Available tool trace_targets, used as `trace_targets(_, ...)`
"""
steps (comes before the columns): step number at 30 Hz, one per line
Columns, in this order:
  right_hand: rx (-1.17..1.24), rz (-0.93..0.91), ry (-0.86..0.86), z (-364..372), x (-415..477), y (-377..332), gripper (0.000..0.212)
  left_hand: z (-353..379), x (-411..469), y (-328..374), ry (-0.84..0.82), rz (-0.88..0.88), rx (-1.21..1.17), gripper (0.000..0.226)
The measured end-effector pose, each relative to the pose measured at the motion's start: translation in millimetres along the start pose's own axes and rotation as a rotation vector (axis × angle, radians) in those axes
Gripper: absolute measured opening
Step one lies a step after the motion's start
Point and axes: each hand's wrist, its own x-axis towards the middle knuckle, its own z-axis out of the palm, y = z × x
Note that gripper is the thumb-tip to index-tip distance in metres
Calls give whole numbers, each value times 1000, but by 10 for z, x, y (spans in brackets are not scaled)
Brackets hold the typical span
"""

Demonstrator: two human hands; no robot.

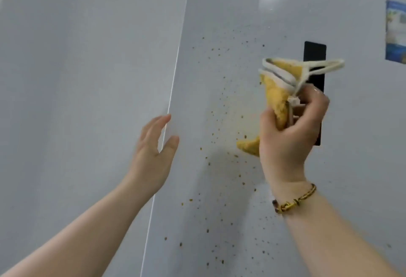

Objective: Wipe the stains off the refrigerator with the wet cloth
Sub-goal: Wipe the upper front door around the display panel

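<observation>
The white refrigerator door [219, 24] fills the middle and right of the view. Brown-yellow stain specks [216, 120] are scattered down its front, densest left of the cloth. My right hand [290, 131] grips a bunched yellow cloth [276, 96] with a white edge, held up close to the door beside the stains. My left hand [156, 151] is open with straight fingers at the door's left edge [169, 105], thumb in front of the door.
A black rectangular panel [314, 54] sits on the door behind the cloth. A blue sticker [395, 32] is stuck at the right edge of view. A plain white wall [77, 79] lies to the left of the refrigerator.
</observation>
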Motion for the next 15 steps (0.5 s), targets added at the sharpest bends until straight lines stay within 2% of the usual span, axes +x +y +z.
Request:
trace_targets(2,-179,-361,-14,267,257,120,34,45,210,75,3,43,96,48)
trace_targets(4,-302,-543,-24,543,497,231,35,99,387,116,14,57,143,51)
trace_targets(8,-428,-589,-236,915,604,310,59,142,591,142,-8,41,125,57)
trace_targets(12,-373,-426,-726,885,597,264,49,216,655,132,25,38,60,62)
trace_targets(14,-377,-533,-846,784,622,317,43,279,658,113,78,38,29,62)
trace_targets(15,-378,-621,-849,745,628,327,40,301,664,112,110,32,18,61)
